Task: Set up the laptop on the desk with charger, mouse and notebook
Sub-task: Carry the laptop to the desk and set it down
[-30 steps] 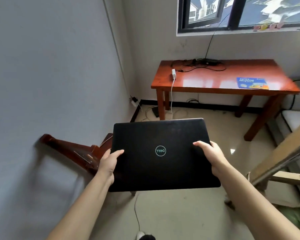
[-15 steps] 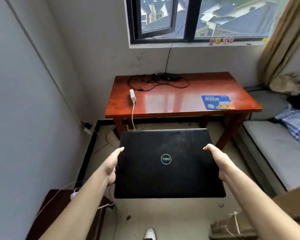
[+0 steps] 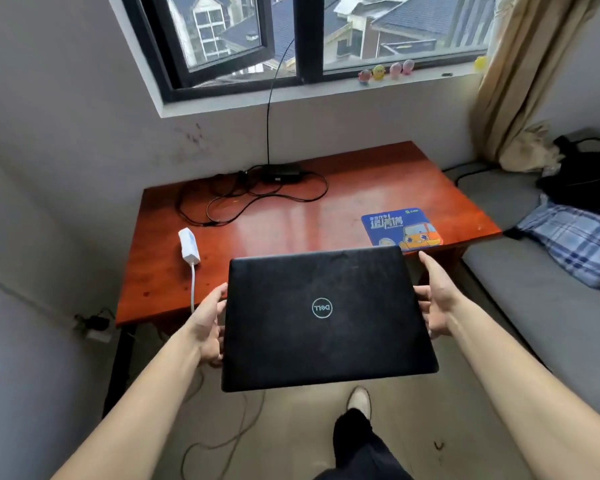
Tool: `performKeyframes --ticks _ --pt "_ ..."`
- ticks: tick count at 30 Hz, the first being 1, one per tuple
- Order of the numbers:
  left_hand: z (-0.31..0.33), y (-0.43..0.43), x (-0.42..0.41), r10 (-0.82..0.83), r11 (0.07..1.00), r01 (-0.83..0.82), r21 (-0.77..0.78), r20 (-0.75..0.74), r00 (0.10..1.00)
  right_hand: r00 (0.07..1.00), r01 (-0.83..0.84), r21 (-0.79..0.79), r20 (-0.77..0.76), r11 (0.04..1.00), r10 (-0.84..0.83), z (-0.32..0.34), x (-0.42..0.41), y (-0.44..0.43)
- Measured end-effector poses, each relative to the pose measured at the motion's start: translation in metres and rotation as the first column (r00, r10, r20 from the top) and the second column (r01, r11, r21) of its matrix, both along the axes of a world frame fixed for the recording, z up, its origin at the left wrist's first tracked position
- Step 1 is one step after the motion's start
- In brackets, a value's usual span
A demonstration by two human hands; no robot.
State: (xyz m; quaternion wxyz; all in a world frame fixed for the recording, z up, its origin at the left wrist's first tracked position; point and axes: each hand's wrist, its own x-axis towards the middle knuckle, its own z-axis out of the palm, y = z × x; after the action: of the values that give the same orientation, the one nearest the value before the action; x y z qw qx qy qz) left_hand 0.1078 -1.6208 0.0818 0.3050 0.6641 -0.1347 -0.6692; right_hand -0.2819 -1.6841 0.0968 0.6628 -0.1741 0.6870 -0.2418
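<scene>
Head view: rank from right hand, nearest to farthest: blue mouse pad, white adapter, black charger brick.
From the right hand:
1. Blue mouse pad, front right of the desk, just beyond the fingertips.
2. White adapter, front left, across the held laptop.
3. Black charger brick, back of the desk under the window.

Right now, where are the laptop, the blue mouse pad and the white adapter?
laptop [image 3: 326,317]: head view, middle of its closed black lid, near the logo.
blue mouse pad [image 3: 397,226]: head view, its printed top face.
white adapter [image 3: 189,244]: head view, the middle of its body on the desk.
</scene>
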Motion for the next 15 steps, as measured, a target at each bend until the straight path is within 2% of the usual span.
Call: performKeyframes --ticks 4,8,15 --pt "-0.005 -0.084 -0.008 0.037 0.998 -0.040 0.052 0.045 0.998 0.997 -0.079 0.010 0.026 0.997 0.078 -0.007 -0.013 -0.098" --pt "-0.013 -0.154 0.000 0.128 0.987 -0.127 0.097 -0.007 0.992 0.983 -0.180 0.035 0.027 0.983 0.179 -0.007 -0.017 -0.187" --pt "-0.033 -0.228 0.019 0.179 0.975 -0.172 0.143 -0.035 0.983 0.964 -0.265 0.113 0.010 0.957 0.266 -0.035 -0.003 -0.292"
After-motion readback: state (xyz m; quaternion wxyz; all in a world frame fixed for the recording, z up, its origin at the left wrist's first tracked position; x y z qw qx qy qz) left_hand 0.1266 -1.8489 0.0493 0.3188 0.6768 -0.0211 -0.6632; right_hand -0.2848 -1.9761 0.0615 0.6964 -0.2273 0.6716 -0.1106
